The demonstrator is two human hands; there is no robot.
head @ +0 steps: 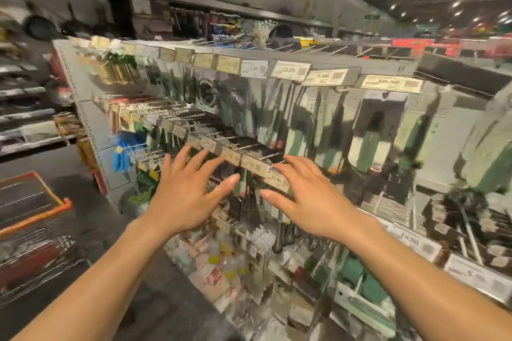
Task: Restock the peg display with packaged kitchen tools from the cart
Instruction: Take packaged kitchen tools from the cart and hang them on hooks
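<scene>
The view is blurred by motion. A grey peg display [91,119] fills the middle and right, hung with several rows of packaged kitchen tools [368,144] under price tags [291,70]. My left hand [188,191] and my right hand [307,196] are both stretched out in front of the middle peg row [232,155], fingers spread and straight, holding nothing. Whether the fingertips touch the tags or pegs I cannot tell. The wire cart [36,219] with an orange rim stands at the lower left, with something red inside.
Blue items [122,152] hang at the display's left end. Lower pegs carry small packets [219,260] and green items [357,277]. Shelves with dark pans [30,86] line the left aisle. A person's dark head [281,32] shows behind the display top.
</scene>
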